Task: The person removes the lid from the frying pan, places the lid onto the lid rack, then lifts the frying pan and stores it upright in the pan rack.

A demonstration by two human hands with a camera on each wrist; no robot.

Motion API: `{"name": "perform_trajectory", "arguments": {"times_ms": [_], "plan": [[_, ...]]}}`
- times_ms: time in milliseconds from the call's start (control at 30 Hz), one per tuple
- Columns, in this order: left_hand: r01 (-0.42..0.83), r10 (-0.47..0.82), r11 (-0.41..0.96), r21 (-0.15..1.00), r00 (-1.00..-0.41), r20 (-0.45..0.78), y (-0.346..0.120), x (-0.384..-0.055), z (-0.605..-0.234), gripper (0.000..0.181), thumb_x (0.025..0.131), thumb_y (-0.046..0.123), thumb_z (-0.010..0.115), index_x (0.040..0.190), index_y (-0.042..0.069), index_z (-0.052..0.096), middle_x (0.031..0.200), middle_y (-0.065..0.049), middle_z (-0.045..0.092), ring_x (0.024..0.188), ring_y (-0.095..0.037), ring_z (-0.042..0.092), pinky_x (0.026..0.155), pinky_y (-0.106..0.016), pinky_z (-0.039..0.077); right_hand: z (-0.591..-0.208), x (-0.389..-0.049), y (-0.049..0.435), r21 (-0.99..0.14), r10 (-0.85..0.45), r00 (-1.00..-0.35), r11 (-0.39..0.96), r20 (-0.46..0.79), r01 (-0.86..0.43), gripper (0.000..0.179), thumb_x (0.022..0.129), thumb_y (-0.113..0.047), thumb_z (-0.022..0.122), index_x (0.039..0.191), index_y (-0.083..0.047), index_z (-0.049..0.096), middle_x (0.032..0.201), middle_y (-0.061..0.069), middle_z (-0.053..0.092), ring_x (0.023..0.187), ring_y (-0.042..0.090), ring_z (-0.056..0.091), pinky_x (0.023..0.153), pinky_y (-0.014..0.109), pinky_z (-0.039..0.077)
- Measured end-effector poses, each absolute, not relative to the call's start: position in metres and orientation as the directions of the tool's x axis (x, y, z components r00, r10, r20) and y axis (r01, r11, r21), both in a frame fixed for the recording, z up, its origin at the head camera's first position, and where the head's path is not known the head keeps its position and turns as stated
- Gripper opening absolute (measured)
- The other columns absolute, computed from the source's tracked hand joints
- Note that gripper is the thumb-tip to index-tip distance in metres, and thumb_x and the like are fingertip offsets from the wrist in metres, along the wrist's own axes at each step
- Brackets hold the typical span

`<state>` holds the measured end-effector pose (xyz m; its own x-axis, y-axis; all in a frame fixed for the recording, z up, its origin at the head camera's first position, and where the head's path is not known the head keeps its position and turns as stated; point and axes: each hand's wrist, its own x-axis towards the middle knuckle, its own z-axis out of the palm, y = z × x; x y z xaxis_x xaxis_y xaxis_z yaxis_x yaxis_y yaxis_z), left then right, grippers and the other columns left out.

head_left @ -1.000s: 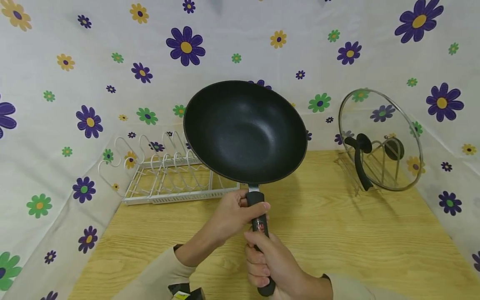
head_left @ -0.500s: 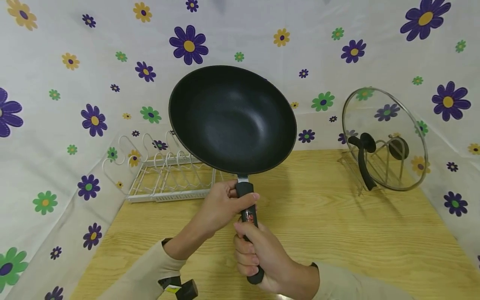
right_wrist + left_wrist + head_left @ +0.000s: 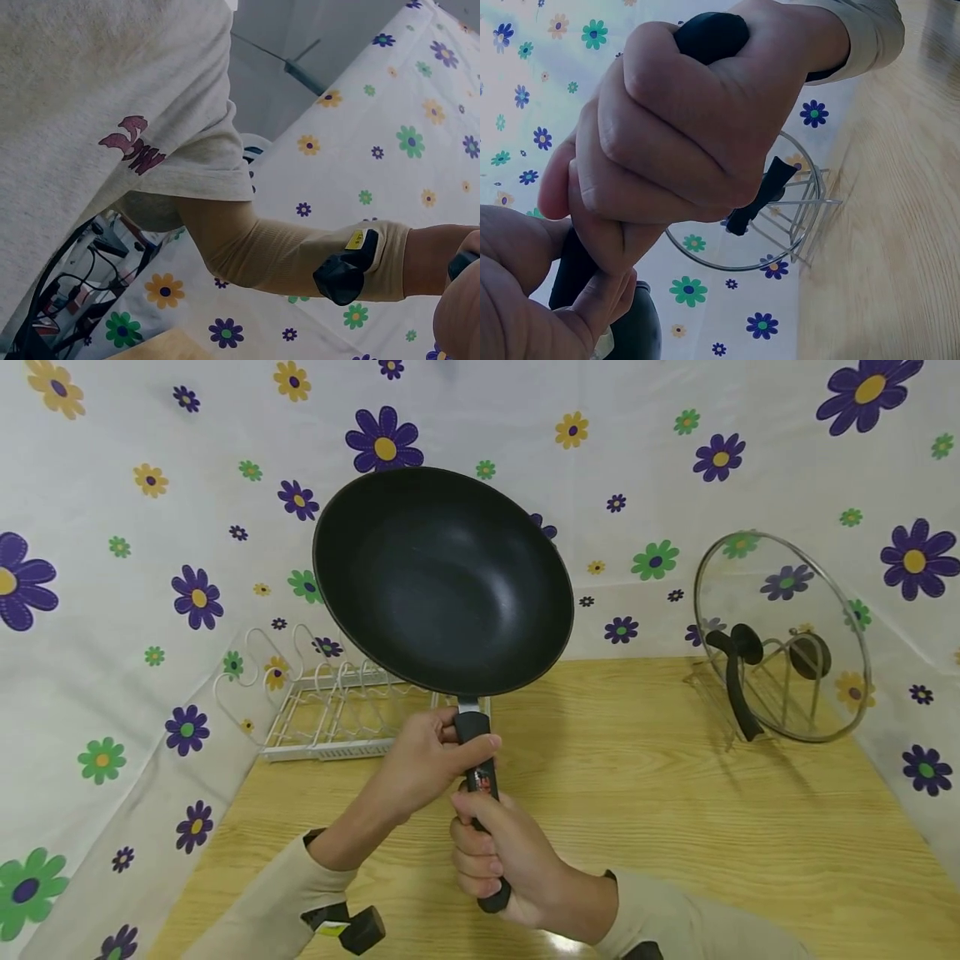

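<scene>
A black wok-like frying pan [image 3: 442, 585] is held up above the table, its dark inside facing me and its handle pointing down. My left hand [image 3: 423, 764] grips the upper part of the handle close to the metal neck, thumb laid across the front. Lower down, my right hand [image 3: 510, 860] wraps its fingers round the same black handle [image 3: 482, 777]. In the left wrist view the right hand [image 3: 675, 127] is curled round the handle, whose end [image 3: 712, 37] sticks out of the fist. Only a sliver of the pan [image 3: 639, 330] shows there.
Behind the pan on the left stands a white wire dish rack [image 3: 330, 718], partly covered by it. A glass lid [image 3: 787, 635] with a black handle leans in a wire stand [image 3: 720, 718] at the right. Flower-printed cloth [image 3: 615, 460] surrounds the wooden table [image 3: 675, 827].
Both hands have carried the pan up and to the left. Their hold on the handle looks the same, and the view has shifted slightly.
</scene>
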<state>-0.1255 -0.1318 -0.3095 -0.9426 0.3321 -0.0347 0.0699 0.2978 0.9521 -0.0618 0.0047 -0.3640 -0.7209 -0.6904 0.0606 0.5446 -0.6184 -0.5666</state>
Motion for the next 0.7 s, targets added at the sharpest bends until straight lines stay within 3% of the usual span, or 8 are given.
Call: {"name": "perform_trajectory", "arguments": {"times_ms": [333,700], "plan": [[0.086,0.299,0.344,0.935,-0.954,-0.022,-0.144,-0.126,-0.299,0.024,0.093,0.017,0.074,0.102,-0.003,0.067,0.082,-0.01,0.074,0.07,-0.018,0.071,0.061,-0.028,0.056,-0.36,-0.068,-0.007,-0.528,-0.715,-0.683,-0.642,0.15,0.556,0.02,0.108,-0.019,0.039,0.089,-0.019,0.041,0.054,-0.016,0.039,0.041,-0.005,0.037,0.04,0.01,0.03],[0.071,0.267,0.328,0.942,-0.963,-0.02,-0.158,-0.126,-0.289,0.026,0.094,0.015,0.073,0.11,-0.005,0.067,0.084,-0.009,0.075,0.072,-0.015,0.07,0.064,-0.027,0.056,-0.353,-0.073,-0.019,-0.505,-0.728,-0.649,-0.655,0.223,0.562,0.023,0.109,-0.018,0.034,0.088,-0.02,0.043,0.055,-0.015,0.033,0.041,-0.003,0.028,0.039,0.011,0.025]]}}
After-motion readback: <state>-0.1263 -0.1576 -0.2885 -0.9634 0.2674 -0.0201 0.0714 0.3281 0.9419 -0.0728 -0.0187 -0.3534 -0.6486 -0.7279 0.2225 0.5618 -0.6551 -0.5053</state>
